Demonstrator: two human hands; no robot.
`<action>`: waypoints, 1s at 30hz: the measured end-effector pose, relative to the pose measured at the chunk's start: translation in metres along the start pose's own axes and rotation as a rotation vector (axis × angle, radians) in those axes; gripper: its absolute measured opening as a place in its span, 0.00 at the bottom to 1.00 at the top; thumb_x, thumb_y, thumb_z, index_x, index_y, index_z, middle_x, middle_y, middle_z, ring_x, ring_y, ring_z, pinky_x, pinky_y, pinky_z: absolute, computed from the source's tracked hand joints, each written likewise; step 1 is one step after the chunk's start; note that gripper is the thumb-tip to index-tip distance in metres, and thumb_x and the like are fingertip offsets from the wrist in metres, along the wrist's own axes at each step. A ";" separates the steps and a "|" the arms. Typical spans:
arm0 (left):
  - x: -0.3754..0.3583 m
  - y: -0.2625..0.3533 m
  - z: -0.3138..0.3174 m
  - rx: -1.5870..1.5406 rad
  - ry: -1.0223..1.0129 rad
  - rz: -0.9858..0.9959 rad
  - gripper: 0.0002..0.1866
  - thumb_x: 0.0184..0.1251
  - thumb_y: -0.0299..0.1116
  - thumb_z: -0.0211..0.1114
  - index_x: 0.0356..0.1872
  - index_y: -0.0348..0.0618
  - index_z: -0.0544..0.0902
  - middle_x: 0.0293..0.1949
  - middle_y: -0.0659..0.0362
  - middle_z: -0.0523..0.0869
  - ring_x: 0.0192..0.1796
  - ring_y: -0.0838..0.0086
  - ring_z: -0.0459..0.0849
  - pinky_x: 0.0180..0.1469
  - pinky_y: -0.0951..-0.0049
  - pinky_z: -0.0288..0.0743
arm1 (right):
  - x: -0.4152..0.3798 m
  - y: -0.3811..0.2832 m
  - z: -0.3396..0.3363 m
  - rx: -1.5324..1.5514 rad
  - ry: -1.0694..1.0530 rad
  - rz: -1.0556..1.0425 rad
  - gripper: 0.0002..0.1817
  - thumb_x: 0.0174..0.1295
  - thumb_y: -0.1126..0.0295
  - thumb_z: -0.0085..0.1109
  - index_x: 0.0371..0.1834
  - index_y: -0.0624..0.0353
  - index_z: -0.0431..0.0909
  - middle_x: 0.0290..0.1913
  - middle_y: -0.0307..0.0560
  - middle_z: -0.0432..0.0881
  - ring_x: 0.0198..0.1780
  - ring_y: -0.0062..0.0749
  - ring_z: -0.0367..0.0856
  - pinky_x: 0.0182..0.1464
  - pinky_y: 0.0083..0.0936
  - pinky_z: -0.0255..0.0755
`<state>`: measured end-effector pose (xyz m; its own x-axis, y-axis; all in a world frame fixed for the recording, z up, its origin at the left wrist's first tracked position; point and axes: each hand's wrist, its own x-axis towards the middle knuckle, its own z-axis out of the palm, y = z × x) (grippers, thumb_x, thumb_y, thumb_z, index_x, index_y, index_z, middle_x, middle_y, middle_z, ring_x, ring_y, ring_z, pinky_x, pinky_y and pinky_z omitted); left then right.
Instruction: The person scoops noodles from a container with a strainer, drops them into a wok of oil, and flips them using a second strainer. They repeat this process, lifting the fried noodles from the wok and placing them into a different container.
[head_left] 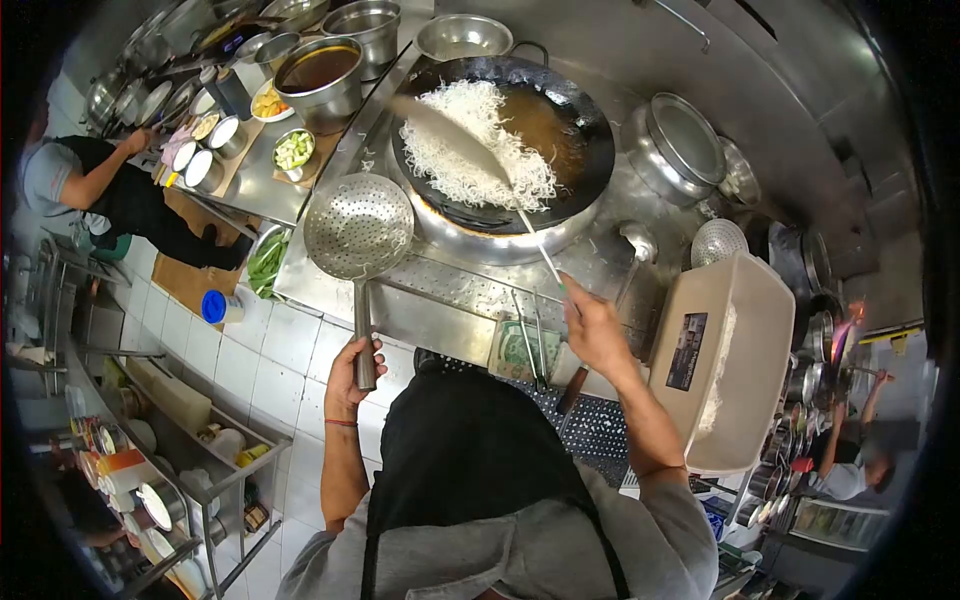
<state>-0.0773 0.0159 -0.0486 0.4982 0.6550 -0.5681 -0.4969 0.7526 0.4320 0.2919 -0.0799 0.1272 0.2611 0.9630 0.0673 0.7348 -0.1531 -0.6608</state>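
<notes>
My left hand (352, 378) is wrapped round the thick handle of a perforated strainer ladle (358, 225), its round bowl held just left of the wok. My right hand (600, 332) grips the thin handle of a long-handled wok tool (537, 243), whose head is smeared by motion over the food. White strands like noodles (465, 110) fill the left half of the black wok (590, 175). Brown liquid (545, 130) shows on its right side. Tongs (538, 340) lie by a folded cloth (512, 350) at the counter's front edge.
A large beige tub (740, 350) stands close to my right arm. Metal pots (680, 140) sit right of the wok. To the left are a pot of dark sauce (318, 78) and a bowl of cut vegetables (294, 150). Another person (110, 190) works at the left counter.
</notes>
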 end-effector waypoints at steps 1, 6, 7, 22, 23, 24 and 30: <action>0.002 0.003 0.002 0.020 -0.004 0.000 0.17 0.68 0.37 0.58 0.54 0.42 0.73 0.37 0.59 0.79 0.30 0.73 0.78 0.29 0.70 0.80 | 0.004 0.004 0.005 0.010 0.035 -0.074 0.23 0.59 0.81 0.50 0.60 0.61 0.72 0.36 0.67 0.79 0.36 0.49 0.82 0.40 0.32 0.74; 0.008 0.006 0.005 -0.073 -0.127 -0.083 0.17 0.67 0.35 0.58 0.55 0.43 0.72 0.25 0.64 0.74 0.20 0.80 0.70 0.18 0.77 0.70 | 0.015 0.024 -0.016 0.260 0.094 0.113 0.21 0.66 0.77 0.50 0.63 0.62 0.70 0.29 0.41 0.77 0.29 0.22 0.75 0.33 0.21 0.71; 0.005 0.007 0.013 -0.053 -0.064 -0.063 0.17 0.66 0.31 0.57 0.54 0.44 0.71 0.22 0.64 0.70 0.17 0.81 0.67 0.15 0.78 0.65 | 0.018 0.026 -0.025 0.307 0.149 0.104 0.20 0.67 0.76 0.49 0.62 0.59 0.71 0.27 0.39 0.76 0.29 0.17 0.73 0.32 0.19 0.71; -0.054 0.045 0.053 0.135 -0.005 0.213 0.18 0.62 0.26 0.55 0.54 0.43 0.69 0.22 0.62 0.70 0.14 0.80 0.68 0.12 0.78 0.67 | 0.110 0.075 -0.009 1.438 -0.427 0.678 0.06 0.68 0.79 0.43 0.46 0.60 0.64 0.29 0.39 0.70 0.11 0.10 0.56 0.06 0.12 0.50; -0.056 0.050 0.057 0.161 0.017 0.230 0.19 0.61 0.25 0.55 0.54 0.42 0.68 0.22 0.62 0.70 0.13 0.80 0.68 0.11 0.77 0.67 | 0.113 0.080 -0.004 1.621 -0.487 0.654 0.06 0.68 0.80 0.42 0.46 0.60 0.64 0.29 0.39 0.71 0.11 0.09 0.56 0.06 0.11 0.49; -0.058 0.054 0.062 0.166 0.013 0.232 0.19 0.61 0.25 0.55 0.54 0.42 0.68 0.22 0.62 0.70 0.13 0.80 0.68 0.11 0.77 0.67 | 0.113 0.085 -0.001 1.625 -0.483 0.648 0.06 0.68 0.80 0.42 0.46 0.60 0.64 0.29 0.39 0.71 0.11 0.09 0.56 0.06 0.11 0.49; -0.067 0.077 0.103 0.324 0.042 0.344 0.22 0.58 0.25 0.55 0.55 0.37 0.65 0.22 0.60 0.71 0.12 0.79 0.69 0.10 0.76 0.67 | 0.083 0.091 0.002 1.634 -0.463 0.505 0.06 0.70 0.77 0.41 0.47 0.59 0.66 0.27 0.37 0.68 0.10 0.09 0.55 0.05 0.10 0.50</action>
<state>-0.0757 0.0372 0.0950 0.3109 0.8719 -0.3782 -0.3773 0.4785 0.7929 0.3792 -0.0138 0.0713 -0.1508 0.9185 -0.3656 -0.7447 -0.3488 -0.5690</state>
